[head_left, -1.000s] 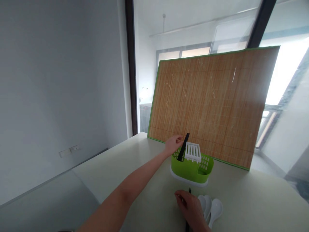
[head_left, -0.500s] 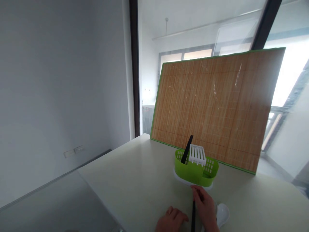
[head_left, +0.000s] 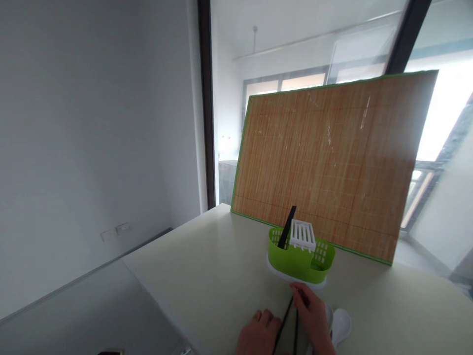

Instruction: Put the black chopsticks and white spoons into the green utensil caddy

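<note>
Pinched closed in right hand (head_left: pixel 311 314): sticks (head_left: pixel 285 321), over table (head_left: pixel 207 276), before basket (head_left: pixel 293 264), left of spoons (head_left: pixel 341 324). Against sticks, with fingers half-curled: left hand (head_left: pixel 259 333); grip unclear.

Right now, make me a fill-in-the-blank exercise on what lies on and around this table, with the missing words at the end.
1. The large wooden board stands ____ the basket.
2. The slatted rack on the basket is coloured ____.
3. The left hand is ____ from the spoons than the right hand is.
4. The slim sticks by the hands are coloured ____.

Missing words: behind; white; farther; black.
</note>
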A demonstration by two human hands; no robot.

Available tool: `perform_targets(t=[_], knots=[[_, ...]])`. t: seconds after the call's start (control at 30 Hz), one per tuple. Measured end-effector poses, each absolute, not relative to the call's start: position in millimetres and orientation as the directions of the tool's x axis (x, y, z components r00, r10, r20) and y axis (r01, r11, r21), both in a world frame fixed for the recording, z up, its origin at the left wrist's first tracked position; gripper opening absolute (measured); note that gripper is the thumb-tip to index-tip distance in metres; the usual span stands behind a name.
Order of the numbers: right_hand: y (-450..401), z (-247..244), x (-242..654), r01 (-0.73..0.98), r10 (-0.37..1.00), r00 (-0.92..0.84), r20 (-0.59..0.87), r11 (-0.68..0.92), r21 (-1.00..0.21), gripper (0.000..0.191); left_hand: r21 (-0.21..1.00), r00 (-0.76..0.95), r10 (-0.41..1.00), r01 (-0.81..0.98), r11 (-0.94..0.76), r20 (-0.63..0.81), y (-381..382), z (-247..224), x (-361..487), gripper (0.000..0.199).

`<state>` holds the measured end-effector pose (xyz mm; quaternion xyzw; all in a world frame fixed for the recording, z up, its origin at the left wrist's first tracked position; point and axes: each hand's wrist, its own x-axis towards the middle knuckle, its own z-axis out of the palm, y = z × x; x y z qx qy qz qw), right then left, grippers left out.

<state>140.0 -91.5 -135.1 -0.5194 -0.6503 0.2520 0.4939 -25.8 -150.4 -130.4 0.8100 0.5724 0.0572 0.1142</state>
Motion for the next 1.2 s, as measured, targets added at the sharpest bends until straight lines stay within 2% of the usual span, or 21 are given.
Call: perform_targets(t=[0.1,0.2,0.4,0.6,0.77,0.87,1.03,1.2], knots=[[-92,-134,140,0.443,0.926,0.028,0.376,0.326,-0.835,0.035,0.219,0.309,0.950,0.931,-0.293,-0.044,-153,-134,-14,0.033],[-92,-134,140,0.452,0.927,0.031,0.373,0.320,-0.833,0.037,0.238,0.312,0.948,0.927,-0.291,-0.056,-155,-137,-2,0.035],[-92,-131,139,0.465,0.919,0.019,0.394,0.341,-0.817,0.037,0.222,0.251,0.963,0.949,-0.224,-0.098,-146,-114,-15,0.039],[-95,-131,137,0.513,0.916,-0.038,0.400,0.361,-0.778,0.037,0.104,0.117,0.993,0.988,-0.113,-0.032,-131,-100,-50,0.037],[-96,-133,133,0.543,0.913,-0.121,0.390,0.390,-0.744,0.033,0.141,0.115,0.993,0.983,-0.113,-0.005,-130,-95,-70,0.034],[-98,-132,129,0.561,0.907,-0.201,0.371,0.417,-0.715,0.029,0.249,0.106,0.994,0.962,-0.108,0.021,-130,-83,-78,0.025],[-108,-128,118,0.557,0.874,-0.400,0.276,0.471,-0.684,0.012,0.617,0.181,0.973,0.752,-0.230,0.143,-126,-64,-78,0.018],[-114,-126,110,0.527,0.857,-0.460,0.229,0.472,-0.707,0.030,0.809,0.173,0.960,0.517,-0.279,0.221,-121,-60,-58,0.020]])
